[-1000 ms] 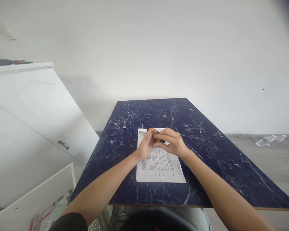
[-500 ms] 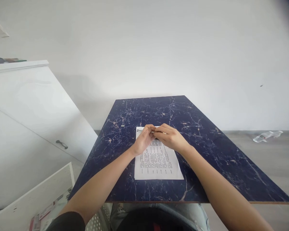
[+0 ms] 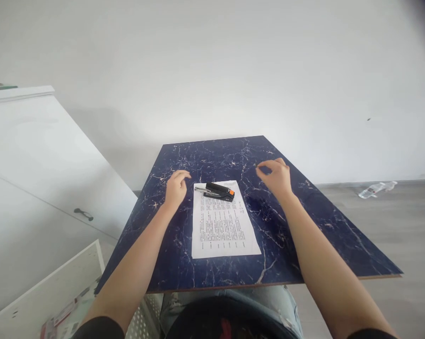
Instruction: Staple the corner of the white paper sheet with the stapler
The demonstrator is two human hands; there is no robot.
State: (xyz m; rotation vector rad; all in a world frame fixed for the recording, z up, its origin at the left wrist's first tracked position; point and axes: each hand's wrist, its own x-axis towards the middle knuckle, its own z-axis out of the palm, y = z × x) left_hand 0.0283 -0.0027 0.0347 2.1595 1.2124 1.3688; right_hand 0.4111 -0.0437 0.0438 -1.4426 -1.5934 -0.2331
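Stapler (image 3: 217, 192) on paper (image 3: 222, 230), between left grip (image 3: 176, 189) — apart — and right grip (image 3: 278, 178), pinched together.

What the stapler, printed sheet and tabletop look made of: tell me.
Stapler: probably black plastic, plus a metal strip, judging by its silvery shine. Printed sheet: matte white paper, thin and flat. Tabletop: smooth, blue, white-veined like marble; its brownish edge suggests patterned board, though that's uncertain.
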